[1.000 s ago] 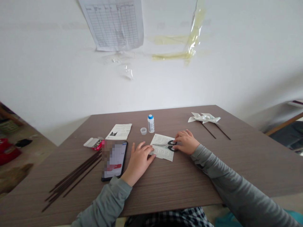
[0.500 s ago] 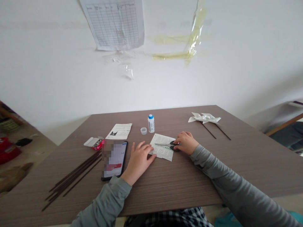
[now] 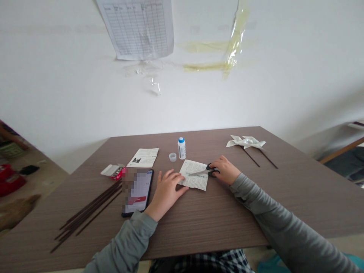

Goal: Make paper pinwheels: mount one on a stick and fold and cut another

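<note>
R hand [image 3: 224, 170] had its fingers curled round the black handles of the scissors [image 3: 200, 172], mostly closed on them, w/ the blades pointing left over the printed sheet [image 3: 196, 181]; couldn't tell if blades touched it. L hand [image 3: 167, 189] was open, fingers spread, gripping nothing, tips on the sheet's L edge. Sheet lay flat-ish on the table [image 3: 216, 223], btwn the two hands. Just behind it stood a white bottle [image 3: 182, 150] w/ blue top, upright, & a small clear cup [image 3: 172, 157] beside that. Phone [image 3: 139, 193] lay L of L hand, screen up, partly blurred. Dark sticks [image 3: 88, 209] were bunched further L, nr an open red/white box [image 3: 116, 172]; another printed paper [image 3: 143, 157] lay behind the phone. 2 pinwheels [image 3: 246, 141] w/ dark stems lay far R, toward the back.
</note>
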{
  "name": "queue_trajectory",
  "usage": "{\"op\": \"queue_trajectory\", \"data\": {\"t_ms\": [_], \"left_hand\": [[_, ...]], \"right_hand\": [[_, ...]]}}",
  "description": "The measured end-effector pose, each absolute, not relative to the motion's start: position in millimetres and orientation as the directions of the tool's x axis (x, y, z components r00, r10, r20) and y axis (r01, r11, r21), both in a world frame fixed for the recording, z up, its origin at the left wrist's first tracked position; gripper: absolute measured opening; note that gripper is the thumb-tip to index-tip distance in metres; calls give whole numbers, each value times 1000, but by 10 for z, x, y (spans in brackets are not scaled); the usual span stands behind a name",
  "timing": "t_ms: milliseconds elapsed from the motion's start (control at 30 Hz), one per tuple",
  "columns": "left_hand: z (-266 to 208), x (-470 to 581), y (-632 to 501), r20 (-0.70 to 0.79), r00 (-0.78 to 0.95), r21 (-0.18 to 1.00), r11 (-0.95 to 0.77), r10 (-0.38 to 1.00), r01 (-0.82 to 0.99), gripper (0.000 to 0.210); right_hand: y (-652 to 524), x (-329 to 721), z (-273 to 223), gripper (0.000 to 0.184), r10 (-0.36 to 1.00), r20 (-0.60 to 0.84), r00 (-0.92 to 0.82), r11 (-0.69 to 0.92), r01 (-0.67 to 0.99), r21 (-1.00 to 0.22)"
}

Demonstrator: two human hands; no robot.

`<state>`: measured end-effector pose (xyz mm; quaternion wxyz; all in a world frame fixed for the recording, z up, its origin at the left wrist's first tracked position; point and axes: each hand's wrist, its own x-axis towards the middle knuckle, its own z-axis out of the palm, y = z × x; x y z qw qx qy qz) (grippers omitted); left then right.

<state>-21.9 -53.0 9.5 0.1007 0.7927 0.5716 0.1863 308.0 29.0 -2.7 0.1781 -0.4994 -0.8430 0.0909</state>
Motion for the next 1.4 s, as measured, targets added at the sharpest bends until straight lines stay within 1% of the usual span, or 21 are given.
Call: {"op": "queue_trajectory", "data": {"t_ms": [167, 333, 433, 667, 800, 967, 1033, 1100, 1167, 1233, 1300, 1400], "left_hand": [[56, -241, -509, 182, 290, 378, -340, 939, 861, 25], [43, -247, -516, 146, 319, 392, -351, 936, 850, 23], [36, -241, -521, 148, 331, 401, -362, 932, 842, 22], [24, -212, -507, 146, 322, 414, -353, 935, 839, 27], [33, -193, -511, 143, 302, 413, -334, 943, 847, 27], [13, -187, -534, 181, 292, 392, -341, 939, 854, 27], [-6, -197, -535, 223, 279, 375, -346, 934, 860, 28], [-29, -217, -531, 276, 246, 357, -337, 929, 871, 30], [-53, -242, -526, 332, 197, 345, -313, 923, 885, 32], [-72, -264, -525, 385, 149, 333, -287, 911, 898, 28], [-83, -274, -529, 424, 117, 324, -271, 898, 907, 19], [-93, -256, -532, 428, 107, 330, -265, 898, 906, 8]], "right_hand": [[302, 3083, -45, 26, 937, 221, -270, 338, 861, -380], [309, 3057, -71, 20, 974, 202, -105, 183, 891, -416], [303, 3022, -93, 19, 977, 192, -91, 164, 897, -410], [260, 2919, -99, 24, 973, 192, -130, 203, 876, -437], [258, 2901, -87, 26, 981, 165, -101, 164, 885, -435], [299, 2936, -109, 21, 984, 158, -87, 154, 861, -485], [320, 2960, -123, 19, 982, 177, -68, 154, 832, -533], [342, 2985, -133, 16, 982, 186, -40, 147, 780, -609], [368, 3006, -134, 13, 985, 172, -4, 127, 693, -710], [397, 3022, -131, 12, 990, 137, 35, 92, 575, -813], [426, 3039, -124, 16, 992, 98, 81, 51, 450, -892], [462, 3073, -111, 26, 990, 44, 131, 4, 294, -956]]}}
